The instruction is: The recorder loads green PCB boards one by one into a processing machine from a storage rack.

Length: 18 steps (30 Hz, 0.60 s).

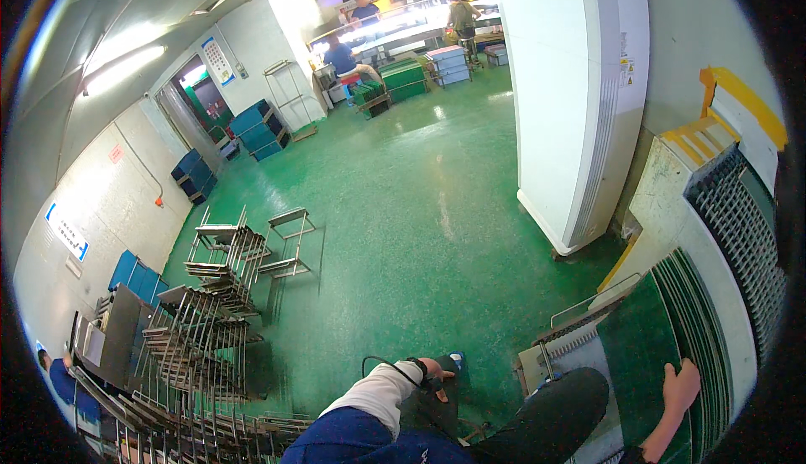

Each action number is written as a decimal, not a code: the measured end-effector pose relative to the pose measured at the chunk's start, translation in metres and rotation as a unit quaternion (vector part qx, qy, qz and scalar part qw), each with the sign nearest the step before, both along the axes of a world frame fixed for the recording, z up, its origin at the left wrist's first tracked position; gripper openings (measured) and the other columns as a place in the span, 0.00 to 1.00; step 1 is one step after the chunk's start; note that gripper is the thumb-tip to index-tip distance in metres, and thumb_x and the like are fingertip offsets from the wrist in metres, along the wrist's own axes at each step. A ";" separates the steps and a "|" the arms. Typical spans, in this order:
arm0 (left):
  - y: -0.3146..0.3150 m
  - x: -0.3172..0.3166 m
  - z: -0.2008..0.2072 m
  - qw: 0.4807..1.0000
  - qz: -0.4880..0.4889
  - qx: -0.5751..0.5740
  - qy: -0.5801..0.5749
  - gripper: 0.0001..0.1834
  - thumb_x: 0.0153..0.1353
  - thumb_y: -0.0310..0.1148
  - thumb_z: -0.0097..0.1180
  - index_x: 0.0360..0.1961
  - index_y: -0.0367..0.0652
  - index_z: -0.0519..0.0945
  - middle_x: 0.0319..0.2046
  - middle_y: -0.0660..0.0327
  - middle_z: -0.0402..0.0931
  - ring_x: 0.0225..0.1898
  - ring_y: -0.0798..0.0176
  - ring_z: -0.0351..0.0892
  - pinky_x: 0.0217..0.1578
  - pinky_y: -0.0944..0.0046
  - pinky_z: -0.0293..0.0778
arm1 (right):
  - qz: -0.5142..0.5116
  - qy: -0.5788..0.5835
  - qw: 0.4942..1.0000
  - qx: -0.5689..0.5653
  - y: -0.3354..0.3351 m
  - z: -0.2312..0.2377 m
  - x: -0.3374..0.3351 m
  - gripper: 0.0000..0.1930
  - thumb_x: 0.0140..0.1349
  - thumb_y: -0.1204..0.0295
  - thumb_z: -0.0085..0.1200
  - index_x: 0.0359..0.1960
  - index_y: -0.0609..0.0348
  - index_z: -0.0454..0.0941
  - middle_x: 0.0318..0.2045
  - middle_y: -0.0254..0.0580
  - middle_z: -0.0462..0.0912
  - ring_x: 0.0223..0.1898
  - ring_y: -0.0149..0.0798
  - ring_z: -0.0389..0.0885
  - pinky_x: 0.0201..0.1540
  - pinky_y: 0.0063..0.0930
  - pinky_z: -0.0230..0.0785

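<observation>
My right hand (pixel 681 387) is at the lower right, its fingers curled at the edge of a dark green board (pixel 642 351). That board leans at the front of a row of thin green boards (pixel 698 321) standing close together. How far the fingertips wrap behind the edge is hidden. My left hand (pixel 438 378) rests by my knee on dark trousers, fingers apart and pointing down, holding nothing that I can see. A dark band circles the left wrist over a white sleeve.
A metal rack (pixel 546 363) holds the boards, beside a machine with a grey mesh belt (pixel 739 220). A tall white cabinet (pixel 562 103) stands ahead. Stacked metal stools (pixel 206 321) crowd the left. Blue crates (pixel 259 131) line the wall; several people sit or stand at a bright bench (pixel 403 31).
</observation>
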<state>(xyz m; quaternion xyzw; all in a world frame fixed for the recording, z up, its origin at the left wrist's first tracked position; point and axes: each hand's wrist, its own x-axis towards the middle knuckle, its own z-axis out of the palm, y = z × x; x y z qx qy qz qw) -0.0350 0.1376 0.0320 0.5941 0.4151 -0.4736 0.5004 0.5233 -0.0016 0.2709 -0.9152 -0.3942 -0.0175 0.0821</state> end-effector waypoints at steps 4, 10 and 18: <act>-0.002 -0.001 0.014 1.000 0.020 -0.008 -0.009 0.76 0.32 0.67 0.74 0.74 0.71 0.31 0.75 0.53 0.39 0.73 0.44 0.48 0.64 0.38 0.57 | 0.002 0.001 1.000 0.005 0.000 -0.001 0.001 0.25 0.57 0.61 0.63 0.52 0.65 0.76 0.47 0.56 0.80 0.51 0.55 0.77 0.56 0.47 0.67; -0.005 -0.004 0.007 1.000 0.025 -0.001 -0.004 0.75 0.33 0.65 0.75 0.75 0.70 0.33 0.75 0.51 0.40 0.72 0.42 0.50 0.64 0.38 0.58 | 0.017 -0.014 1.000 0.008 0.001 -0.002 0.000 0.25 0.56 0.60 0.63 0.51 0.65 0.77 0.45 0.57 0.81 0.49 0.56 0.78 0.52 0.48 0.68; -0.001 0.002 0.025 0.995 0.090 -0.041 -0.024 0.73 0.35 0.64 0.75 0.75 0.69 0.35 0.75 0.53 0.42 0.71 0.43 0.52 0.63 0.41 0.61 | 0.019 -0.032 0.999 0.012 -0.003 -0.006 0.005 0.26 0.56 0.60 0.63 0.51 0.65 0.76 0.44 0.56 0.81 0.48 0.57 0.78 0.51 0.49 0.69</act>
